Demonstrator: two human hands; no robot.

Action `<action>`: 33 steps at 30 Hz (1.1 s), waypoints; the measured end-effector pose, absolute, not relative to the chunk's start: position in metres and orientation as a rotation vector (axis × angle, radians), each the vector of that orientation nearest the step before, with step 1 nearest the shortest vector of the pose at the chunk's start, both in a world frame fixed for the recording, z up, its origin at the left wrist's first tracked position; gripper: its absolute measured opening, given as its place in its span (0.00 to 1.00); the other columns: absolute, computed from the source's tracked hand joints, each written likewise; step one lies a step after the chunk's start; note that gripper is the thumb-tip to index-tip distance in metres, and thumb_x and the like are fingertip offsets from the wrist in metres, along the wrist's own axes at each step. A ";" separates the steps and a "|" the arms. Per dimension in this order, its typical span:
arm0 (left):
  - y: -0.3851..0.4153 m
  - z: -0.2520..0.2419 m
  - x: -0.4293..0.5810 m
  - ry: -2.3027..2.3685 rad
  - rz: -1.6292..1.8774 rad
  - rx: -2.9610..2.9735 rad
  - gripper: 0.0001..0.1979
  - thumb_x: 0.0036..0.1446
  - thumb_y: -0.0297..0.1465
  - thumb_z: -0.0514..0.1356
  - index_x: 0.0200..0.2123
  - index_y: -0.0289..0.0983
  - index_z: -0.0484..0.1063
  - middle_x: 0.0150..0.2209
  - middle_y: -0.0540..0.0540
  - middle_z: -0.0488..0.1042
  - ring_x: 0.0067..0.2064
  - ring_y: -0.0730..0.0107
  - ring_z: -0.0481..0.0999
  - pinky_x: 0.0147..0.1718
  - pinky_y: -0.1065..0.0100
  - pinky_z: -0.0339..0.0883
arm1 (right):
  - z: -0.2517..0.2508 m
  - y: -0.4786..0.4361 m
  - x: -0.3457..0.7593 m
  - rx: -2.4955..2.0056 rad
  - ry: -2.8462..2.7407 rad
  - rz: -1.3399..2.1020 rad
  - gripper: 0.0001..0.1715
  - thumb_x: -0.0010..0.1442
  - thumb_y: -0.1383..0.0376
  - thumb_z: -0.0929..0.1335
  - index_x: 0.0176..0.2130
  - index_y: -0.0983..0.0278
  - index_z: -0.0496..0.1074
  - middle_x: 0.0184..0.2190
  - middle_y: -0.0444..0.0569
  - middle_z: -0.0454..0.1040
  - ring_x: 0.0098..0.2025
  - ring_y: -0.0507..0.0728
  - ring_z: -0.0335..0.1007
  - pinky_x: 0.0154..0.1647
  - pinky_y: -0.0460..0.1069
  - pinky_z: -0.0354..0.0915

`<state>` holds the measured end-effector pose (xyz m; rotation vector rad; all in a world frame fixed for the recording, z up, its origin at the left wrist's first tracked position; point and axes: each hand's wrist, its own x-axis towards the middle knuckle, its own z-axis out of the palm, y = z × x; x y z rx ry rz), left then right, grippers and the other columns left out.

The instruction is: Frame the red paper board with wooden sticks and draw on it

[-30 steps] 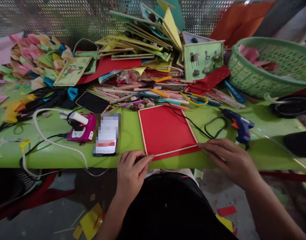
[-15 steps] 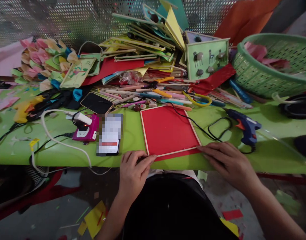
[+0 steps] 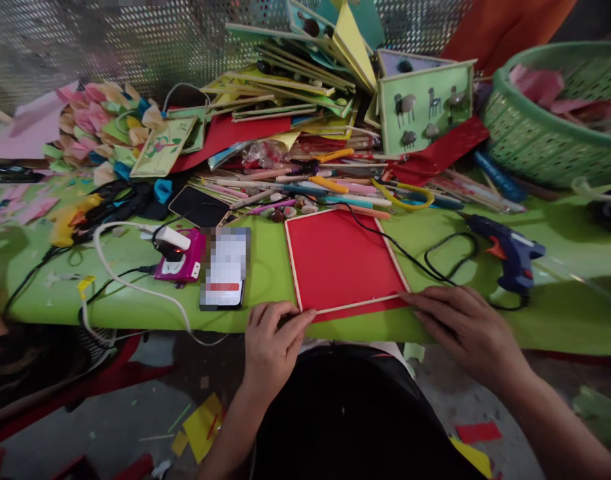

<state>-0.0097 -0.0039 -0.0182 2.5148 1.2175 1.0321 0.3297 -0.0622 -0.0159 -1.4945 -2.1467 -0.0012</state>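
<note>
A red card (image 3: 342, 257) lies on the green table (image 3: 265, 267), with pale thin sticks along its edges like a frame. The front stick (image 3: 360, 304) runs slightly inside the card's front edge, leaving a red strip below it. My left hand (image 3: 274, 343) pinches the card's front left corner, where the sticks meet, between thumb and fingers. At the front right corner, my right hand (image 3: 465, 327) has its fingers pressed together on the end of the front stick.
A blue glue gun (image 3: 508, 253) lies at the right, its cable crossing the card's far right corner. A phone (image 3: 226, 267) and a pink power socket (image 3: 181, 257) are at the left. Behind are craft pictures (image 3: 285, 87), pens and a green basket (image 3: 560, 127).
The view has shifted a little, so most things appear farther right. Both hands stay at the card's front corners. At the left edge, part of another person has come into view.
</note>
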 end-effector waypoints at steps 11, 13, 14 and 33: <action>-0.007 -0.028 -0.016 1.148 1.099 2.523 0.15 0.69 0.24 0.62 0.55 0.43 0.79 0.43 0.45 0.78 0.44 0.63 0.75 0.47 0.60 0.71 | -0.024 -0.062 0.325 -1.466 -2.113 -0.178 0.26 0.66 0.67 0.70 0.62 0.54 0.72 0.47 0.53 0.78 0.44 0.62 0.75 0.44 0.57 0.70; -0.006 -0.031 -0.017 1.136 1.101 2.539 0.14 0.69 0.25 0.61 0.55 0.43 0.78 0.44 0.45 0.78 0.45 0.63 0.76 0.48 0.59 0.71 | -0.026 -0.062 0.314 -1.434 -2.114 -0.208 0.26 0.66 0.67 0.71 0.62 0.55 0.72 0.48 0.53 0.78 0.46 0.62 0.75 0.46 0.59 0.69; -0.006 -0.032 -0.018 1.125 1.102 2.548 0.14 0.69 0.25 0.61 0.55 0.43 0.78 0.44 0.45 0.78 0.45 0.63 0.77 0.48 0.59 0.71 | -0.027 -0.062 0.308 -1.416 -2.110 -0.208 0.26 0.66 0.67 0.71 0.62 0.55 0.72 0.49 0.53 0.78 0.47 0.62 0.75 0.47 0.59 0.68; -0.003 -0.041 -0.018 1.101 1.167 2.604 0.10 0.70 0.29 0.62 0.51 0.41 0.79 0.43 0.45 0.77 0.47 0.61 0.75 0.51 0.59 0.72 | -0.046 -0.054 0.277 -1.483 -2.136 -0.410 0.21 0.71 0.54 0.65 0.58 0.55 0.77 0.48 0.52 0.81 0.50 0.64 0.72 0.50 0.58 0.63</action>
